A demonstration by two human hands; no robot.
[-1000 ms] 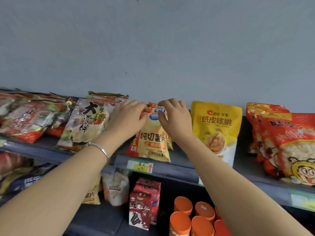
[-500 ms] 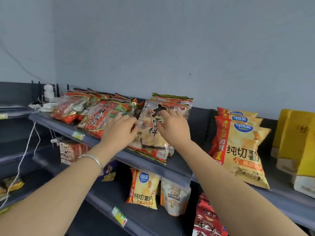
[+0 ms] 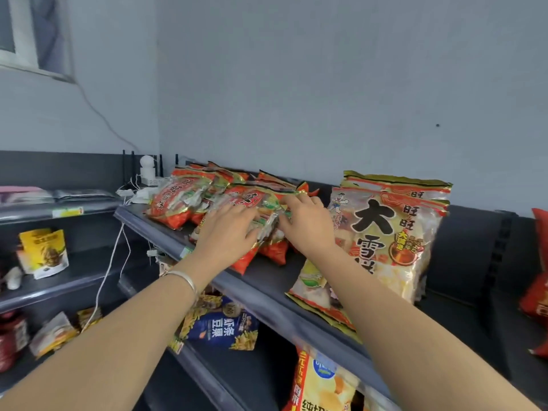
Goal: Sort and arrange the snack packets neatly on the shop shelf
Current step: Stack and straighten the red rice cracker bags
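Observation:
Both hands are on the top shelf (image 3: 261,295), at a red and silver cracker packet (image 3: 268,228) in the front row. My left hand (image 3: 228,232) lies over its left side with fingers curled onto it. At the packet's upper right edge, my right hand (image 3: 310,225) pinches it. More red cracker packets (image 3: 178,203) lie stacked behind and to the left. A large clear rice-cracker bag with black characters (image 3: 385,232) leans upright just right of my right hand.
A white plug-in device (image 3: 147,170) and a white cable (image 3: 106,271) sit at the shelf's left end. Below are a blue snack packet (image 3: 225,324) and a yellow chip bag (image 3: 323,384). A yellow pouch (image 3: 44,252) stands on the left shelving. Red bags (image 3: 536,292) show at far right.
My view and both hands have shifted left along the shelf, from the yellow chip bags, past the large rice-cracker bag, onto the red cracker packets.

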